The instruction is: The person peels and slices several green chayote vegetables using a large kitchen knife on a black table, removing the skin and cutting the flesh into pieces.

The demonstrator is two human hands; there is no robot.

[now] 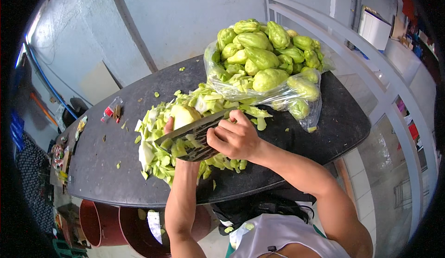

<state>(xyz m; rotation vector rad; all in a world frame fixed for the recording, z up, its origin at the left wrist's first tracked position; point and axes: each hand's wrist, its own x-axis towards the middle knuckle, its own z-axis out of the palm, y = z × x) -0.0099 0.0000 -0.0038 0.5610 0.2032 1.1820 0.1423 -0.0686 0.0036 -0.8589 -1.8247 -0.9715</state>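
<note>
My right hand (237, 136) is closed around the handle end of a wide cleaver (187, 142), whose wet blade slants down to the left. Behind the blade, my left hand (169, 125) grips a pale, peeled chayote (186, 116); most of that hand is hidden by the cleaver, with only a finger or thumb showing at the side. Both hands are above a heap of cut green chayote pieces (162, 163) spread on the black table (111, 165). Beyond them, whole green chayotes (262, 59) fill a clear plastic bag (222, 87).
A small red-and-clear wrapper (110, 110) lies on the table's left part, with scattered green bits. Dark red tubs (99, 223) stand below the front edge. A grey metal railing (394, 89) runs along the right; a pale wall (185, 17) stands behind.
</note>
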